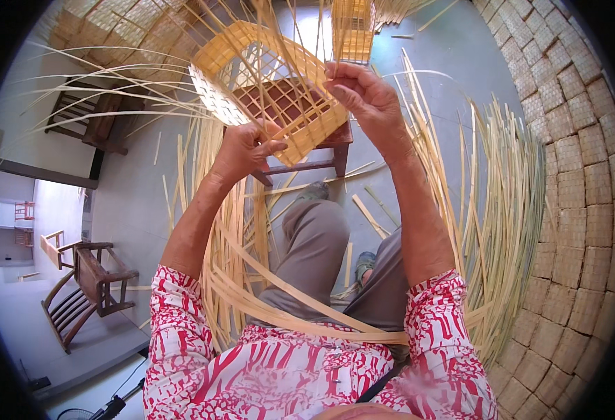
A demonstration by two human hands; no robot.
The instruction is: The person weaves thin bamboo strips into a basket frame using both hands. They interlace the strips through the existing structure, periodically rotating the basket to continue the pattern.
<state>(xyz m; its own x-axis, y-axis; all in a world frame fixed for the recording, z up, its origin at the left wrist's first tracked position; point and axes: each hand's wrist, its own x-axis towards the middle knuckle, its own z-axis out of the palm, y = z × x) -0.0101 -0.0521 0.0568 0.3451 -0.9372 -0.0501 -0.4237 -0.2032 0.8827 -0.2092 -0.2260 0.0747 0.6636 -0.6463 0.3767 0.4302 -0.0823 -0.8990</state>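
A partly woven bamboo basket with an open lattice rests tilted over a reddish-brown wooden stool. Long loose strips fan out from its left side, and others rise from it toward the top edge. My left hand is closed on the basket's near left corner, thumb pointing right along the wall. On the basket's right side, my right hand has its thumb and fingers pinched together at the edge. They appear to hold a thin bamboo strip there, partly hidden by the fingers.
Bundles of long bamboo strips lie on the floor to my right, with more at my left. Several strips cross my lap. Stacked woven baskets line the right side. Another basket stands beyond; a wooden chair is at left.
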